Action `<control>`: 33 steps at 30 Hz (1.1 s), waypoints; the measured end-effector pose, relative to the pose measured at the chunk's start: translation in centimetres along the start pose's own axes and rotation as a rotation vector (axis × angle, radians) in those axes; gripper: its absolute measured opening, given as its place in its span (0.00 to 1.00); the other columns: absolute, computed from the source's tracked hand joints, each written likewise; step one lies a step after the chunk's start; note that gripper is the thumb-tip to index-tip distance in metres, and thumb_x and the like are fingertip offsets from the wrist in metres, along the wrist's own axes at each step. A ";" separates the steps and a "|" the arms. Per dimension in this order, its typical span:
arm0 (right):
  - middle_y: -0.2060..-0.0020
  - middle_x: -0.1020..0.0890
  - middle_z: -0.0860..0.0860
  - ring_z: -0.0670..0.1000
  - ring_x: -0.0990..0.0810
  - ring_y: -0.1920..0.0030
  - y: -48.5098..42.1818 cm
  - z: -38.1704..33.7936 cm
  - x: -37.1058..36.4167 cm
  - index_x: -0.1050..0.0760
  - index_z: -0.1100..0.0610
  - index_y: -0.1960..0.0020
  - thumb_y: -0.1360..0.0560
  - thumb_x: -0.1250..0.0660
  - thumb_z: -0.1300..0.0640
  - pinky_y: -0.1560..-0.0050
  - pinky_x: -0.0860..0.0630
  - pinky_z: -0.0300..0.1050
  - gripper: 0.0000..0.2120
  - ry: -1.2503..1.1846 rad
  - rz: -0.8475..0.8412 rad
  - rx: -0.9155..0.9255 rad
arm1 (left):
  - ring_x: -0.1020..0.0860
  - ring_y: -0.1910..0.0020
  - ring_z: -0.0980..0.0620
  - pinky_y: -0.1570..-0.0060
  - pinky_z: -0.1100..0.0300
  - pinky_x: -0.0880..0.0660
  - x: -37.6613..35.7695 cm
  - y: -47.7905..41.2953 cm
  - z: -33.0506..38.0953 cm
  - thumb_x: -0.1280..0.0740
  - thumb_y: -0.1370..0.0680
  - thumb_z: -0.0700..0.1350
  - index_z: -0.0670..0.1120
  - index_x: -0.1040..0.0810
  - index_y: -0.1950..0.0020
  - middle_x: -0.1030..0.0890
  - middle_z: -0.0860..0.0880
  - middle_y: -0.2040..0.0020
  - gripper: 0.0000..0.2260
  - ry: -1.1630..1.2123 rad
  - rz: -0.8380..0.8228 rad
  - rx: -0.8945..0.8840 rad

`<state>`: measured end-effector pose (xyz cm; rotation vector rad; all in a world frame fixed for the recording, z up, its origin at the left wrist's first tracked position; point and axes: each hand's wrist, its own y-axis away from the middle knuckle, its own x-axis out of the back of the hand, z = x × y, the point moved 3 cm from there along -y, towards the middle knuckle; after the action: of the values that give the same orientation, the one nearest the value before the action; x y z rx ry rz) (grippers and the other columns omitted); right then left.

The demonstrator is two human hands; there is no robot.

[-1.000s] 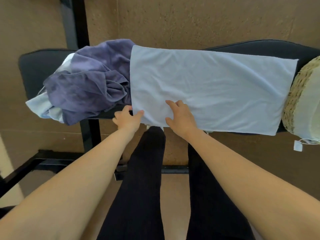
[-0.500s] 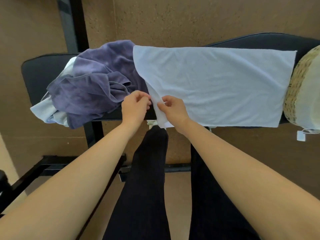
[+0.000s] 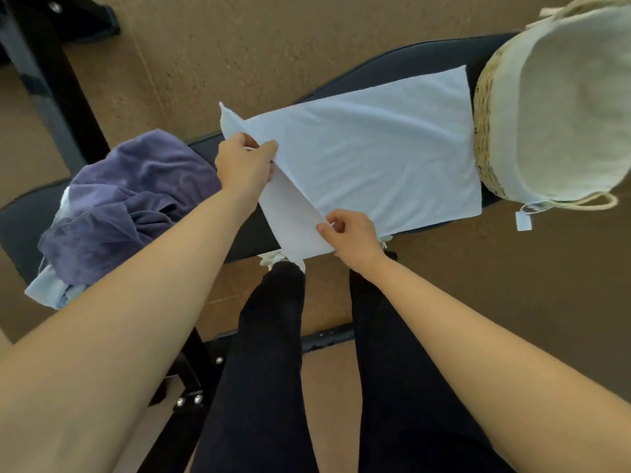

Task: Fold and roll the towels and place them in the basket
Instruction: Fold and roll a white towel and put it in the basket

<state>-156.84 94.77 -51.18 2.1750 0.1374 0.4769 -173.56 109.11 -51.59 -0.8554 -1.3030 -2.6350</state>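
Left hand (image 3: 244,165) pinches the far side of the pale blue towel's (image 3: 375,158) left end between thumb and curled fingers. The right hand (image 3: 353,238) pinches the same end at its near edge. Between them that end stands raised off the bench (image 3: 24,227) as a slanting flap, one corner poking up beyond the left hand.

The rest of the towel lies flat to the right of both hands. Its long axis runs along the bench toward the basket (image 3: 485,131), and its far end lies just beside the woven wall; whether they touch I cannot tell. Any fold or roll from here would likely travel rightward along that axis, with both hands carrying it together.

A crumpled heap of purple towels (image 3: 129,199) sits on the bench just left of the left arm, with a paler one under it. The bench is narrow, dark and padded, and the towel's near edge overhangs it. Below are a brown speckled floor, black metal framing and the person's dark-clad legs.
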 end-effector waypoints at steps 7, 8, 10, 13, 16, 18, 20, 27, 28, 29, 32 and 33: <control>0.57 0.18 0.50 0.47 0.21 0.57 1.6 6.9 9.8 0.20 0.54 0.49 0.20 0.32 0.56 0.57 0.26 0.38 0.03 -0.129 0.196 -0.135 | 0.16 0.65 0.51 0.60 0.56 0.16 -10.4 3.3 6.5 0.28 0.22 0.46 0.45 0.20 0.49 0.15 0.45 0.55 0.06 0.021 -0.149 -0.101; 0.57 0.18 0.50 0.47 0.21 0.57 1.7 7.8 10.9 0.20 0.55 0.49 0.19 0.32 0.55 0.58 0.28 0.37 0.04 -0.144 0.228 -0.145 | 0.16 0.64 0.51 0.57 0.53 0.15 -11.9 3.9 7.3 0.28 0.22 0.47 0.45 0.20 0.51 0.15 0.46 0.57 0.06 -0.004 -0.160 -0.119; 0.57 0.18 0.50 0.48 0.21 0.56 1.9 9.5 13.0 0.21 0.56 0.49 0.19 0.33 0.53 0.58 0.28 0.38 0.06 -0.171 0.281 -0.171 | 0.17 0.63 0.50 0.55 0.50 0.16 -14.7 4.7 8.8 0.27 0.23 0.49 0.44 0.20 0.55 0.16 0.48 0.60 0.09 -0.051 -0.170 -0.155; 0.58 0.19 0.52 0.50 0.23 0.58 1.7 12.0 15.8 0.22 0.60 0.51 0.18 0.36 0.50 0.56 0.27 0.43 0.13 -0.194 0.345 -0.213 | 0.17 0.61 0.48 0.57 0.53 0.19 -18.6 5.9 10.9 0.26 0.24 0.49 0.49 0.27 0.63 0.18 0.49 0.62 0.13 -0.101 -0.193 -0.222; 0.59 0.21 0.53 0.50 0.25 0.59 1.2 13.8 17.6 0.23 0.61 0.52 0.17 0.37 0.50 0.56 0.28 0.47 0.15 -0.243 0.415 -0.243 | 0.16 0.57 0.45 0.55 0.50 0.18 -22.0 6.9 12.6 0.25 0.26 0.50 0.52 0.31 0.60 0.16 0.46 0.57 0.15 -0.094 -0.192 -0.250; 0.57 0.20 0.53 0.52 0.23 0.56 0.8 14.9 18.3 0.24 0.60 0.51 0.17 0.38 0.50 0.52 0.27 0.50 0.14 -0.255 0.474 -0.265 | 0.16 0.56 0.45 0.54 0.49 0.17 -24.1 7.3 13.3 0.25 0.26 0.51 0.53 0.32 0.59 0.17 0.46 0.56 0.15 -0.098 -0.188 -0.262; 0.55 0.20 0.51 0.54 0.21 0.52 0.3 15.7 18.5 0.25 0.58 0.49 0.16 0.39 0.51 0.49 0.26 0.50 0.11 -0.277 0.532 -0.296 | 0.16 0.57 0.46 0.55 0.50 0.17 -25.8 7.4 13.8 0.25 0.26 0.51 0.53 0.30 0.58 0.16 0.47 0.56 0.13 -0.110 -0.192 -0.277; 0.46 0.20 0.55 0.57 0.21 0.46 -1.6 17.6 17.8 0.28 0.56 0.43 0.16 0.40 0.51 0.42 0.24 0.55 0.09 -0.379 0.717 -0.420 | 0.17 0.49 0.49 0.50 0.53 0.16 -27.7 7.6 11.7 0.29 0.21 0.53 0.50 0.23 0.38 0.18 0.49 0.46 0.14 -0.073 -0.378 -0.215; 0.43 0.21 0.56 0.57 0.21 0.44 -2.0 17.6 17.6 0.28 0.57 0.39 0.17 0.39 0.50 0.40 0.24 0.56 0.12 -0.394 0.702 -0.420 | 0.18 0.50 0.50 0.49 0.52 0.17 -26.7 7.4 10.4 0.31 0.21 0.52 0.50 0.23 0.38 0.18 0.50 0.47 0.13 -0.085 -0.320 -0.215; 0.41 0.23 0.57 0.57 0.21 0.43 -2.4 17.6 17.6 0.29 0.58 0.35 0.18 0.37 0.49 0.39 0.24 0.56 0.17 -0.399 0.683 -0.414 | 0.19 0.51 0.52 0.50 0.53 0.17 -25.4 7.4 8.8 0.32 0.20 0.50 0.50 0.23 0.38 0.19 0.53 0.49 0.11 -0.085 -0.258 -0.209; 0.38 0.25 0.58 0.56 0.22 0.43 -2.9 17.6 17.9 0.31 0.59 0.29 0.22 0.31 0.45 0.40 0.24 0.52 0.27 -0.355 0.654 -0.395 | 0.22 0.55 0.58 0.56 0.59 0.23 -21.0 7.9 3.2 0.33 0.19 0.45 0.50 0.25 0.37 0.23 0.56 0.50 0.11 -0.145 -0.017 -0.160; 0.38 0.25 0.58 0.55 0.22 0.44 -3.1 17.5 18.0 0.31 0.59 0.30 0.24 0.29 0.45 0.41 0.24 0.51 0.29 -0.330 0.645 -0.380 | 0.22 0.55 0.57 0.55 0.57 0.23 -19.4 8.3 1.1 0.33 0.20 0.45 0.50 0.26 0.37 0.23 0.55 0.49 0.11 -0.173 0.069 -0.123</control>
<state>-133.32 88.29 -57.88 1.8517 -0.7930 0.4422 -154.24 101.43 -55.14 -1.1465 -1.1317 -2.6607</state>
